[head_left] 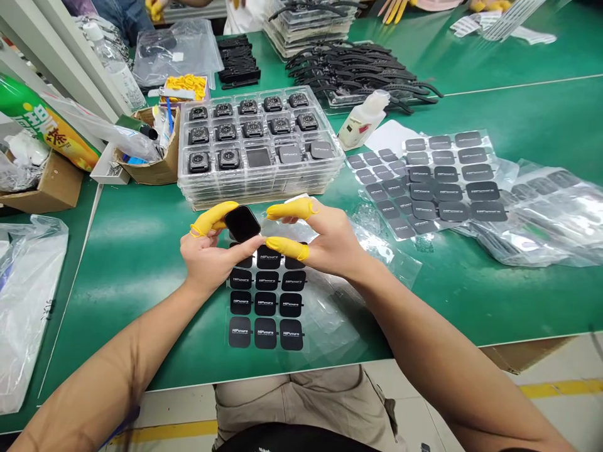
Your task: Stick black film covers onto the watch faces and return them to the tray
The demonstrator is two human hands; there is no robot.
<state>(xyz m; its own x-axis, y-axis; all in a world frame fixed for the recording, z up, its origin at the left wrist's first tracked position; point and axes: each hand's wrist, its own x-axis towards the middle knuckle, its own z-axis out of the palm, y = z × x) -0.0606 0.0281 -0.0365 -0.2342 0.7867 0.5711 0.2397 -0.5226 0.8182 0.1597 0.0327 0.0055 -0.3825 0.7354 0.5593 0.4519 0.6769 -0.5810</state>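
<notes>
My left hand (207,251) is closed on a smartwatch body (242,223), its glossy black screen tilted up; yellow finger cots cover some fingertips. Beside the watch, my right hand (325,238) has its yellow-capped thumb and index finger spread apart. The thumb tip comes close to the watch's lower corner; whether it touches I cannot tell. A small white piece (299,198) shows behind the right index finger, and its hold is hidden. Below both hands lies a sheet of black square film labels (266,304) printed "HiFuture", its upper rows partly covered by the hands.
Behind my hands stands a stacked clear tray (183,188) with watch bodies in its compartments. A white bottle (362,120) and more label sheets (443,191) lie right. Black straps (358,72) are piled behind. Cardboard boxes (151,164) stand left. Co-workers' gloved hands (393,9) show at the far edge.
</notes>
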